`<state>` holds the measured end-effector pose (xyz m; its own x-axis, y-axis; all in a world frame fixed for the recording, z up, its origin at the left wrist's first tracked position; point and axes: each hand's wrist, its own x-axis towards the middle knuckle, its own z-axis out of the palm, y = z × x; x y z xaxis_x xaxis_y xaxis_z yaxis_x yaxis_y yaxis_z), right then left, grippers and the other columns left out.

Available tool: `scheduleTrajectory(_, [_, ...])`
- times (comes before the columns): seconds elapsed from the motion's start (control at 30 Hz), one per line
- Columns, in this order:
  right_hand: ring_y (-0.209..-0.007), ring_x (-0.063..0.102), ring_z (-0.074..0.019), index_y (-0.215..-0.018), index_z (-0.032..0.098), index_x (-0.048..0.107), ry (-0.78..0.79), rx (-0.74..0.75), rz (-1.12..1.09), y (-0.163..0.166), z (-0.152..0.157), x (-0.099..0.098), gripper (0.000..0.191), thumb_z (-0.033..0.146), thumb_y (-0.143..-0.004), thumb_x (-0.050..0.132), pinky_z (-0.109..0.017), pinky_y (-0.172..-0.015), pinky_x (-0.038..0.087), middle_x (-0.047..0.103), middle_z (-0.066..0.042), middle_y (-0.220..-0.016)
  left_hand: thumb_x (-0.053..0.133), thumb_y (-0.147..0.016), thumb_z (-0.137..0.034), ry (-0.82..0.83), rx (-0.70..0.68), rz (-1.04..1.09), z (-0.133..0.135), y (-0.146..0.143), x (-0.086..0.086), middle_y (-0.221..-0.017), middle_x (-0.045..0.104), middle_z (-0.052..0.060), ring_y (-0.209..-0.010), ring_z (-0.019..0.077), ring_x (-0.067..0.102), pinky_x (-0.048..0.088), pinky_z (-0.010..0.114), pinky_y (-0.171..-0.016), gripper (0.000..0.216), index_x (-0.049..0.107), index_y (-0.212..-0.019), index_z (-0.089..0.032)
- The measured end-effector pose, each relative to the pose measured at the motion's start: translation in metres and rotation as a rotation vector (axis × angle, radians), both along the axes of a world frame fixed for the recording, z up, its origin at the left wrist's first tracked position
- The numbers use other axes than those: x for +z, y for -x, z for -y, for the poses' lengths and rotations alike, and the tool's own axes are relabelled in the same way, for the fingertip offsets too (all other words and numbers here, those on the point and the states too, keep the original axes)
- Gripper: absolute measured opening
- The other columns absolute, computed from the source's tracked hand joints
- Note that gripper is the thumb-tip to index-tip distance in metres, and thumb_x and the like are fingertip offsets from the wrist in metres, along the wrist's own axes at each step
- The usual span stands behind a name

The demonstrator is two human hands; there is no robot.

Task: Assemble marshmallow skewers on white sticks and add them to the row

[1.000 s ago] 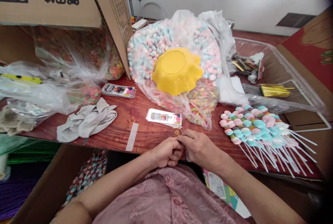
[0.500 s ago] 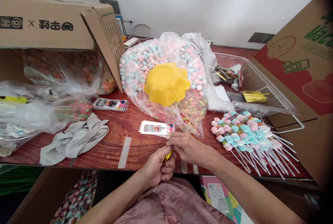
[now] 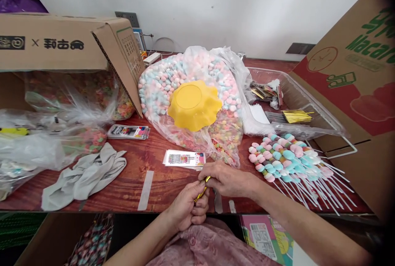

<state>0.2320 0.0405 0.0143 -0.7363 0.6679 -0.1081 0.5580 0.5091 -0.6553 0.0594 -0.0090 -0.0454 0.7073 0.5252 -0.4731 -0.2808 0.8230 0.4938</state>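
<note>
Close to my body at the table's front edge, my left hand (image 3: pixel 189 205) is closed around gold twist ties (image 3: pixel 200 195), mostly hidden by its fingers. My right hand (image 3: pixel 224 178) meets it from above, thumb and fingers pinching a gold end that sticks up from the left fist. Whether that end belongs to a single tie I cannot tell. Just beyond the hands lies a stack of printed cards (image 3: pixel 184 158). To the right, marshmallow skewers (image 3: pixel 286 155) lie heaped with their white sticks pointing toward me.
An upturned yellow bowl (image 3: pixel 194 103) rests on bags of marshmallows (image 3: pixel 163 72) and ring candies. A clear tray (image 3: pixel 321 111) behind the skewers holds more gold ties (image 3: pixel 296 116). Cardboard boxes flank both sides; a grey cloth (image 3: pixel 86 177) and second card stack (image 3: pixel 128 131) lie left.
My right hand's fingers have shifted slightly, and a gold end now shows between them above my left fist. The camera view has tilted a little.
</note>
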Motion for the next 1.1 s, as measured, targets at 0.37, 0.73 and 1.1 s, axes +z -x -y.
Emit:
scheduleTrajectory(0.37, [-0.1,0.066,-0.0213,-0.138,0.022,0.053,0.431,-0.407,-0.626,-0.006,-0.017,-0.02,0.057,0.055,-0.091,0.055,-0.036,-0.088,0.051,0.071,-0.008,-0.111,0.07,-0.079,-0.051,-0.022,0.102,0.135,-0.017,0.004,0.019,-0.05,0.028,-0.012,-0.039,0.0035,0.011,0.017,0.012,-0.032,0.04,0.045,-0.084,-0.021])
scheduleTrajectory(0.73, [-0.096,0.07,-0.0221,-0.119,0.023,0.063,0.701,-0.576,-0.973,0.052,0.008,-0.038,0.039,0.041,-0.085,0.066,-0.036,-0.084,0.055,0.075,-0.009,-0.106,0.068,-0.082,-0.051,-0.055,0.188,0.198,-0.013,0.004,0.02,-0.05,0.028,-0.012,-0.038,0.0038,0.011,0.017,0.012,-0.032,0.04,0.04,-0.079,-0.022])
scheduleTrajectory(1.1, [-0.081,0.068,-0.0147,-0.101,0.02,0.064,-0.054,-0.331,-0.454,0.055,0.01,-0.018,0.021,0.021,-0.097,0.044,-0.028,-0.075,0.05,0.073,-0.003,-0.09,0.072,-0.081,-0.043,0.109,0.23,0.281,-0.006,0.009,0.014,-0.05,0.028,-0.012,-0.039,0.0034,0.008,0.016,0.013,-0.033,0.04,0.039,-0.073,-0.021])
